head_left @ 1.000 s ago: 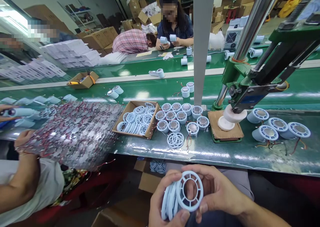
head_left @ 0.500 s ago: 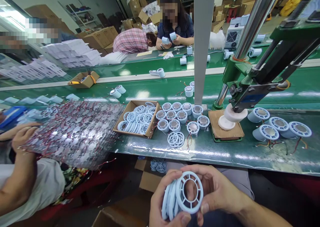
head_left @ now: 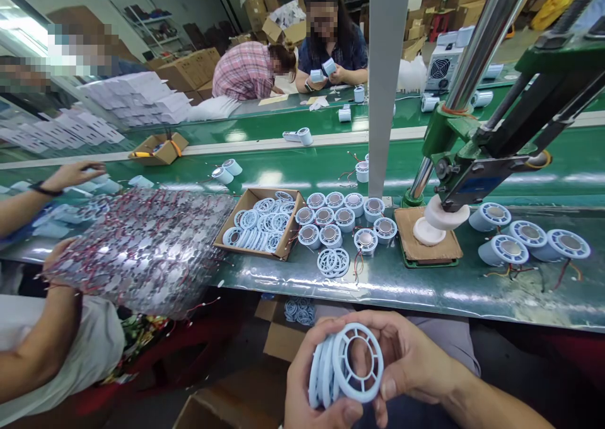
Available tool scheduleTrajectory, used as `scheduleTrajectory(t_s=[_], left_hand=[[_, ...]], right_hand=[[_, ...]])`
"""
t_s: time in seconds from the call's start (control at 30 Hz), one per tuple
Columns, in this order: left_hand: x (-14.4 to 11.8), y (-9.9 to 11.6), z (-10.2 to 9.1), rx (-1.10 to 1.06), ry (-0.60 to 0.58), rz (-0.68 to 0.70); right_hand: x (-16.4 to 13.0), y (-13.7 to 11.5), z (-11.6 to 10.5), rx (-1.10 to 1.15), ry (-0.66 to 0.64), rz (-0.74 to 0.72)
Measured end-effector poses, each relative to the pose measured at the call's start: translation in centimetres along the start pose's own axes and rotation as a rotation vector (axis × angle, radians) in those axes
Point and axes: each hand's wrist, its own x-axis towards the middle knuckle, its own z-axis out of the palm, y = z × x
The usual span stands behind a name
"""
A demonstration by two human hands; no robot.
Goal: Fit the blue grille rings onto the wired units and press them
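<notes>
A stack of light blue plastic rings [head_left: 358, 363] with inner spokes is held below the bench edge. My left hand [head_left: 302, 378] wraps round the stack from the left, thumb at its lower front. My right hand [head_left: 406, 360] closes on the right side of the front ring, with fingertips at its rim and behind its opening. On the bench ahead lies a small pile of the same rings [head_left: 333, 263]. Behind it stand several light blue cylindrical housings [head_left: 329, 235] with ringed tops and wires.
A cardboard box of rings [head_left: 259, 222] sits left of the housings. The green press [head_left: 454, 183] stands to the right, with several larger housings [head_left: 529, 234] beyond it. At left, a co-worker's arm [head_left: 70, 177] reaches over a wire-covered sheet [head_left: 146, 246]. More boxes [head_left: 227, 404] are below.
My hands and the ring stack stay almost still. The co-worker at left has raised one arm over the bench toward the belt. Across the belt, the person in plaid has lifted their head.
</notes>
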Motion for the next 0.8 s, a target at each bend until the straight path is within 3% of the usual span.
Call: scheduleTrajectory(t_s=[0.3, 0.5, 0.8], left_hand=[[-0.1, -0.4, 0.2, -0.071, 0.020, -0.044], [0.2, -0.7, -0.5, -0.133, -0.045, -0.133], [0.5, -0.5, -0.3, -0.166, -0.065, -0.161]], right_hand=[[0.1, 0.1, 0.3, 0.027, 0.029, 0.004], [0.3, 0.2, 0.2, -0.022, 0.065, -0.013], [0.5, 0.3, 0.3, -0.036, 0.089, -0.021]])
